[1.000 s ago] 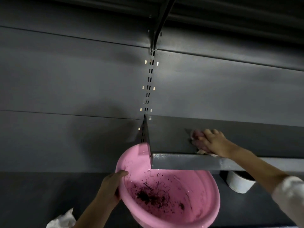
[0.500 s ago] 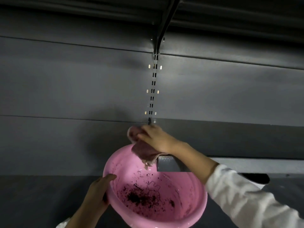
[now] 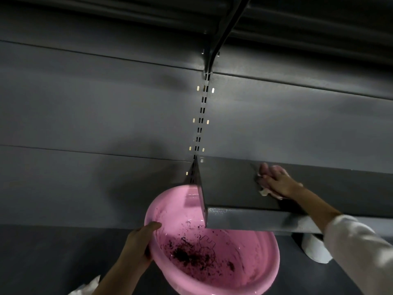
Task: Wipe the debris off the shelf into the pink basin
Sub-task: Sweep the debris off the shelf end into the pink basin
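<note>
The cloth (image 3: 268, 188) is mostly hidden under the right hand (image 3: 278, 182) in the right middle of the frame; only pale scraps of it show around the fingers (image 3: 264, 168). The pink basin (image 3: 265, 273) has its far right rim covered by the shelf (image 3: 244, 219), and its lower edge runs off the bottom of the frame. The left hand (image 3: 138, 244) hides part of the basin's left rim, and its forearm is cut off at the bottom. A white container (image 3: 316, 250) at lower right sits half behind the shelf and the white sleeve (image 3: 361, 258). The marking inside the basin is too blurred to read.
</note>
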